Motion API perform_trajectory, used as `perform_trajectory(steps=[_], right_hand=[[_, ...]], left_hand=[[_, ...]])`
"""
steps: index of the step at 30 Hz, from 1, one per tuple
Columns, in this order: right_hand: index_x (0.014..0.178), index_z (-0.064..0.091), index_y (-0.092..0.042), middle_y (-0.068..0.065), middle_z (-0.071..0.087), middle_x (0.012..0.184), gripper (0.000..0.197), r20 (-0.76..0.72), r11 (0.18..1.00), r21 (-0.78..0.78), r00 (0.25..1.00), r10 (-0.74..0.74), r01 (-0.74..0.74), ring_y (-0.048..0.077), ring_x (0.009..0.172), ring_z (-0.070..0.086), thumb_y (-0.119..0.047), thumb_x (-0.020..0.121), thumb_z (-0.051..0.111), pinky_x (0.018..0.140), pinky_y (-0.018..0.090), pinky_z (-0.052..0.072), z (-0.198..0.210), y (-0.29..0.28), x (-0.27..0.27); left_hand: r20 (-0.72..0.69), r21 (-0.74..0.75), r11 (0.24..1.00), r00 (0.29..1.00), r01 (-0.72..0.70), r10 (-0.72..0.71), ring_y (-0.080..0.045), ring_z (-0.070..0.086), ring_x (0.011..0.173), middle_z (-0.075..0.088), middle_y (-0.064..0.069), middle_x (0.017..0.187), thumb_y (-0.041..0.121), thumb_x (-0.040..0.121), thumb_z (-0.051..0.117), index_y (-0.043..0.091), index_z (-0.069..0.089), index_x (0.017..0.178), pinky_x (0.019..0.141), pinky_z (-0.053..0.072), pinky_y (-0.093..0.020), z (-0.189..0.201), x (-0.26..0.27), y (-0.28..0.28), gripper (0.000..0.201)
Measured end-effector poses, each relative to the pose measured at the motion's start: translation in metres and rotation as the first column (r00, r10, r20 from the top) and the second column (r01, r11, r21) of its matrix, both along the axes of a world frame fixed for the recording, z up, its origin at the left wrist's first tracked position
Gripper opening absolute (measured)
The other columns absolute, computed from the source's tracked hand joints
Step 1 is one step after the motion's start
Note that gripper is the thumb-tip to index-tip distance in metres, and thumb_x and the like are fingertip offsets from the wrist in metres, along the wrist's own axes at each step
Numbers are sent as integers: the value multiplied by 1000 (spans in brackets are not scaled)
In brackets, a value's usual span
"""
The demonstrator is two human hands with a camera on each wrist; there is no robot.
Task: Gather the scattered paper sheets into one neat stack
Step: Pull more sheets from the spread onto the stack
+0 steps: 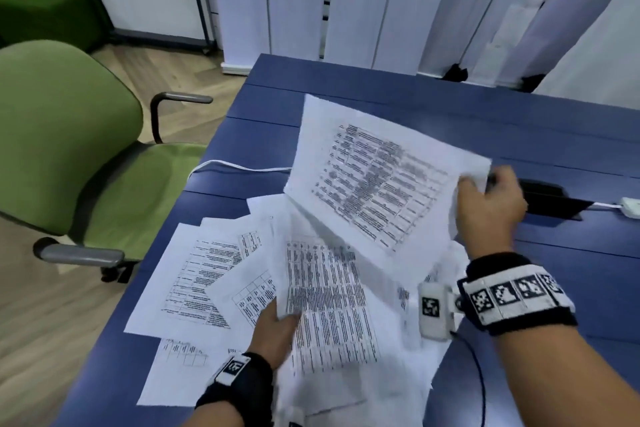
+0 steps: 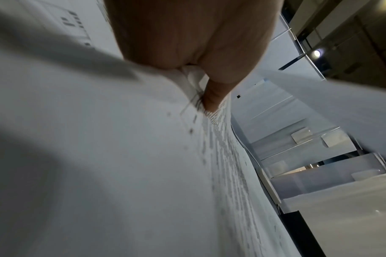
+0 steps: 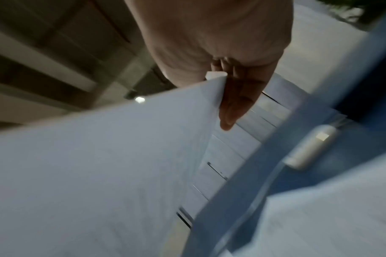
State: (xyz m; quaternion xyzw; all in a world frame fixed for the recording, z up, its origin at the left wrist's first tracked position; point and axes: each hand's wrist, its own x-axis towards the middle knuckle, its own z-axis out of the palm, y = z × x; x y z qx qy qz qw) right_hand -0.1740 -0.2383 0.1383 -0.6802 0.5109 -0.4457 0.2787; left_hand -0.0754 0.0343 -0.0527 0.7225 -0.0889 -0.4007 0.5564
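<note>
Several printed paper sheets [image 1: 194, 281] lie overlapping on the blue table [image 1: 571, 274]. My right hand [image 1: 485, 201] pinches the right edge of a printed sheet [image 1: 374, 180] and holds it tilted above the pile; the right wrist view shows the sheet [image 3: 99, 165] from below, with a finger [image 3: 236, 104] under its edge. My left hand [image 1: 277, 333] grips the left edge of a bundle of sheets [image 1: 329, 305] near the table's front. In the left wrist view the fingers [image 2: 212, 97] press into the paper [image 2: 121, 173]. Both pictures are blurred.
A green office chair [image 1: 69, 156] stands at the table's left edge. A white cable [image 1: 235, 166] runs across the table behind the papers. A black cable slot [image 1: 554, 201] and a white adapter [image 1: 630, 206] lie right of my right hand. Vertical blinds [image 1: 381, 3] hang beyond the table.
</note>
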Motion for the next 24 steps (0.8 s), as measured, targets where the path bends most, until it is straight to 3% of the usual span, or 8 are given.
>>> perform_trajectory(steps=[4, 6, 9, 12, 15, 19, 22, 24], right_hand=[[68, 50, -9, 9, 55, 65, 16, -137, 930, 366, 991, 7, 44, 29, 66, 55, -18, 73, 62, 62, 35, 45, -90, 18, -47], [60, 40, -11, 7, 46, 57, 25, -179, 872, 490, 981, 82, 16, 25, 58, 48, -15, 72, 62, 55, 31, 40, -126, 35, -66], [63, 55, -8, 3, 54, 53, 13, -260, 751, 659, 927, 269, -33, 26, 54, 55, -12, 71, 64, 52, 34, 49, -161, 57, -91], [67, 53, 0, 5, 47, 53, 23, -280, 658, 742, 831, 480, -129, 18, 45, 47, -16, 63, 69, 46, 27, 38, -183, 69, -108], [58, 39, -15, 2, 35, 58, 36, -311, 581, 791, 692, 651, -192, 16, 53, 40, -20, 62, 74, 48, 24, 32, -188, 77, -115], [65, 54, 0, 0, 47, 64, 44, -330, 481, 856, 515, 791, -191, 16, 60, 46, -33, 56, 82, 53, 23, 36, -190, 82, -121], [89, 56, -13, 2, 55, 89, 46, -338, 609, 771, 692, 638, -186, 14, 72, 54, -42, 66, 82, 58, 23, 41, -188, 76, -125], [118, 49, -10, 12, 55, 113, 65, -310, 665, 737, 814, 491, -120, 25, 97, 59, -51, 74, 74, 80, 30, 49, -188, 67, -123]], left_hand=[[-13, 17, 997, 997, -71, 72, -20, 54, 114, 60, -1, 123, 42, 100, 42, 6, 45, 139, 98, 37, -30, 4, 0, -5, 53], [-58, 40, 996, 995, -79, 81, -21, 30, 142, 34, -1, 154, 65, 92, 31, 16, 31, 150, 113, 21, -35, 7, 1, -7, 76], [-310, -24, 983, 936, -181, 165, -22, 14, 148, 17, 6, 159, 86, 76, 29, 36, 18, 151, 117, 11, -51, 17, -1, -7, 91], [-349, -140, 975, 930, -173, 115, -16, 12, 148, 15, 11, 159, 92, 66, 34, 40, 15, 150, 119, 7, -51, 21, -1, -6, 101], [-205, -162, 980, 975, -118, 83, -16, 32, 141, 40, 11, 148, 70, 71, 65, 31, 32, 148, 115, 19, -48, 17, -1, -9, 92], [-13, -87, 990, 994, -114, 113, -28, 53, 125, 55, -3, 135, -7, 65, 79, 27, 34, 139, 105, 41, -51, 4, 0, -9, 93], [-58, -71, 992, 993, -106, 102, -30, 49, 127, 54, -4, 135, -22, 69, 69, 24, 36, 136, 107, 38, -50, 4, 3, -7, 88], [-85, -69, 994, 993, -84, 78, -25, 42, 131, 50, -1, 134, -20, 74, 66, 18, 35, 142, 110, 31, -45, 6, 1, -4, 84]])
